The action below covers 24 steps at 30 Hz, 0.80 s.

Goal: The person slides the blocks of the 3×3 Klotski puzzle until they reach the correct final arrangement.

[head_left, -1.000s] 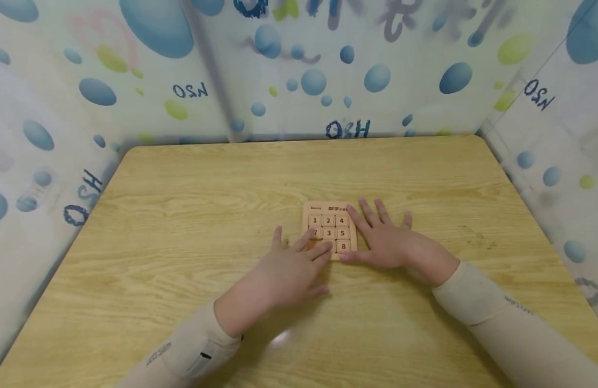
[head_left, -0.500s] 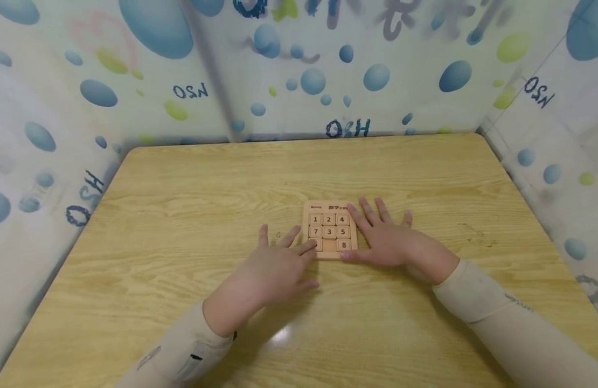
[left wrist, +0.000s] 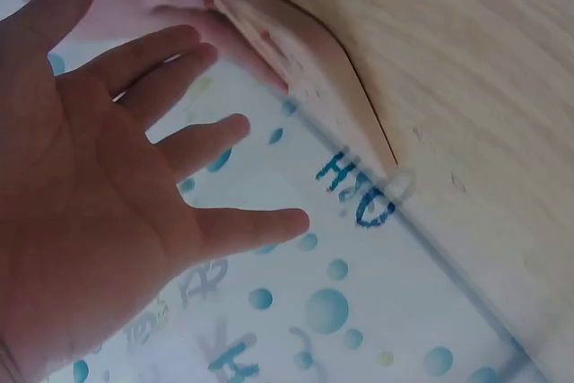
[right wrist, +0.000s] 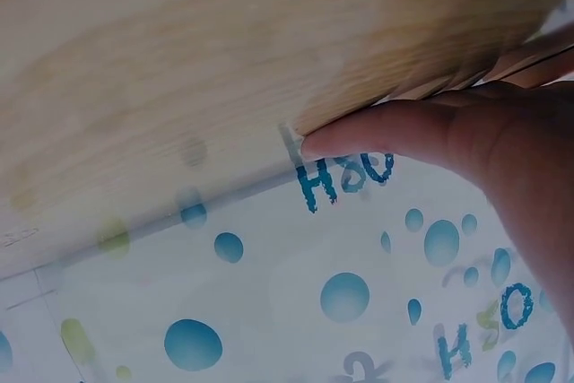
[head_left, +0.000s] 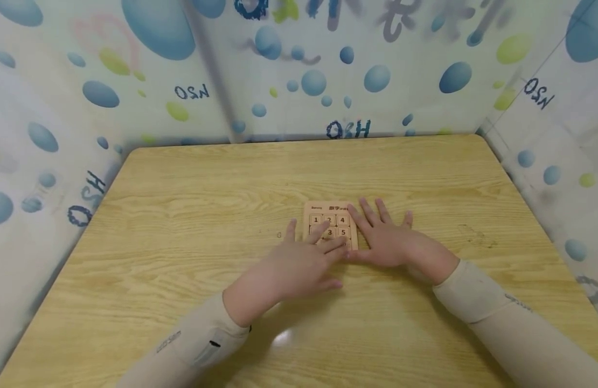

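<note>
Just right of and below the centre of the head frame, a wooden number puzzle. Lies flat on the table. Shows in its top row 1, 2 and 4, with 2 partly behind a fingertip; in its middle row, 3 and 5 readable. Bottom row mostly behind the left fingers.

Over the lower part of the puzzle, from the lower left, the left hand. Released, with fingers extended and spread. Cannot tell about contact with the tiles.

At the puzzle's right side, the right hand, also released: fingers wide apart and straight, two fingertips at the upper and lower right corners of the puzzle.

In the lower left and lower right of the frame, beige sleeves. Across the top, a pale wall with blue and green spots and mirrored letters.
</note>
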### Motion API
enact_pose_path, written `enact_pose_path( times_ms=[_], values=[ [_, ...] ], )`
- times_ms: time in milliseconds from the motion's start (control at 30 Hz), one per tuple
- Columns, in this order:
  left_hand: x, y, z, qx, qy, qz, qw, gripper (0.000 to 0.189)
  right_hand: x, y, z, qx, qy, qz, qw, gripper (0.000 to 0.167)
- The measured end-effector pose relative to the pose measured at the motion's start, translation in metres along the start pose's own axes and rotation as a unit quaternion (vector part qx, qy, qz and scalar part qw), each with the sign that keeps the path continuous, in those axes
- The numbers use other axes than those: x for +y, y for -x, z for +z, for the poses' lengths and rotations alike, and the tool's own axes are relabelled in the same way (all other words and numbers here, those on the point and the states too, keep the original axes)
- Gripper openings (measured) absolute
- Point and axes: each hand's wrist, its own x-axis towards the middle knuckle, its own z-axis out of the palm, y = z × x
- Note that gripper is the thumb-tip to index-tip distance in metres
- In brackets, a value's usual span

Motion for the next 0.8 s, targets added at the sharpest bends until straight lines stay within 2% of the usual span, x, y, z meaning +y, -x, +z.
enact_pose_path(
  times_ms=[67, 167, 300, 400, 500, 700, 800],
  values=[
    [0.003, -0.005, 0.002, -0.004, -0.003, 0.014, 0.9999, 0.073, 0.001, 0.0, 0.0, 0.0, 0.002, -0.004, 1.0, 0.12],
    [0.004, -0.007, 0.004, -0.012, 0.002, 0.013, 0.9998, 0.074, 0.001, 0.0, 0.001, -0.001, 0.003, -0.005, 1.0, 0.12],
    [-0.001, -0.002, 0.006, -0.019, 0.02, -0.004, 0.9996, 0.072, 0.0, -0.001, 0.0, -0.005, 0.002, -0.001, 1.0, 0.122],
    [-0.006, 0.005, 0.003, -0.031, 0.033, -0.029, 0.9986, 0.071, 0.0, -0.002, -0.001, -0.004, 0.003, 0.001, 1.0, 0.123],
    [-0.008, 0.008, -0.001, -0.036, 0.043, -0.039, 0.9977, 0.069, 0.0, -0.002, -0.003, -0.002, 0.004, 0.001, 1.0, 0.124],
    [-0.008, -0.005, -0.006, -0.013, 0.026, -0.013, 0.9995, 0.067, 0.001, -0.002, -0.002, -0.001, 0.006, 0.0, 1.0, 0.122],
    [-0.009, -0.014, -0.005, -0.012, 0.022, -0.011, 0.9996, 0.067, 0.002, -0.001, 0.0, 0.0, 0.002, -0.001, 1.0, 0.122]
  ],
)
